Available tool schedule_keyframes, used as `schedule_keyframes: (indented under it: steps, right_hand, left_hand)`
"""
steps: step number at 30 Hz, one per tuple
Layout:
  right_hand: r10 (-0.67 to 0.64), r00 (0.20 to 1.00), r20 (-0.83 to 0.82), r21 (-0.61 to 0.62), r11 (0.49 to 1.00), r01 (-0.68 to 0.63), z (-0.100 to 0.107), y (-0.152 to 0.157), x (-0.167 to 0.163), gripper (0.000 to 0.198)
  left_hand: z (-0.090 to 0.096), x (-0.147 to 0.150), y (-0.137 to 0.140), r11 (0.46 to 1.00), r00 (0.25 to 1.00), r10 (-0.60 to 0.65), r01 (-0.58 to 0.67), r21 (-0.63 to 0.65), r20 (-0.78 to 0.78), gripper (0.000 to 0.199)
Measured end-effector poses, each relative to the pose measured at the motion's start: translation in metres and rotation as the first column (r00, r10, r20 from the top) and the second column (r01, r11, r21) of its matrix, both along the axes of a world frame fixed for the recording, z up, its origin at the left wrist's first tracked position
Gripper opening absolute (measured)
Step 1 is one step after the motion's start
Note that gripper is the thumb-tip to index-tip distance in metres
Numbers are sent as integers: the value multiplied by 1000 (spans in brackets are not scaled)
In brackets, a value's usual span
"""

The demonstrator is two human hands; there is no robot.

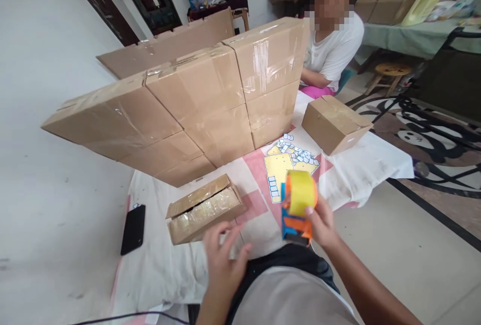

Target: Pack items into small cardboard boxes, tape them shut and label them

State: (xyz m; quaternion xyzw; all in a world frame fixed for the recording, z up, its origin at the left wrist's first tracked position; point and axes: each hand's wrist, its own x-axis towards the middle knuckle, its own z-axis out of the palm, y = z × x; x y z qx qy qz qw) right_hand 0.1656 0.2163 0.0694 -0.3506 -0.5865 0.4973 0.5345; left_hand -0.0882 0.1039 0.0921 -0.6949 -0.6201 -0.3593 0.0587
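Note:
In my right hand (pixel 322 221) is a tape dispenser (pixel 295 225), blue and orange with a wide roll of yellow tape on it, held above the near side of the table. My left hand (pixel 225 255) has its fingers apart and nothing in it. Just beyond those fingers lies a small cardboard box (pixel 205 210), its top flaps bent and a dark gap between them. Past the dispenser, yellow paper cutouts (pixel 276 167) lie flat, with a heap of small white-and-blue paper pieces (pixel 302 155) on them.
A wall of taped cardboard boxes (pixel 210 99) stands across the table. Another closed box (pixel 336 124) is at the right edge. A black phone (pixel 133 230) lies at left on the cloth (pixel 169 275). A person in a white shirt (pixel 338 54) sits behind the wall.

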Motion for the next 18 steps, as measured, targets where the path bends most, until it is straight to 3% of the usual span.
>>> schedule_keyframes:
  steps: [1, 3, 7, 9, 12, 15, 18]
  right_hand:
    - [80, 997, 20, 81, 993, -81, 6, -7, -12, 50]
    - [171, 982, 86, 197, 963, -185, 15, -13, -32, 59]
    - [80, 989, 125, 204, 973, -105, 22, -7, -44, 49]
    - [73, 989, 131, 231, 968, -102, 20, -4, -44, 46]
    - [82, 986, 148, 281, 952, -122, 13, -2, -43, 45]
    - [-80, 983, 168, 364, 931, 14, 4, 8, -41, 46]
    - [-263, 951, 159, 440, 882, 170, 0, 28, -37, 51]
  left_hand:
    - [2, 18, 1, 990, 993, -67, 78, -115, 97, 40]
    - [4, 46, 5, 957, 962, -43, 117, -266, 269, 44]
    - [0, 61, 14, 895, 887, 105, 113, -431, 450, 27]
    - [-4, 59, 17, 873, 851, 95, 178, -454, 516, 24]
    - [-7, 65, 19, 883, 784, 94, 220, -415, 614, 23]
    - [-3, 78, 17, 921, 699, 127, 180, -345, 704, 25]
    - [5, 87, 16, 918, 632, 139, 207, -339, 762, 31]
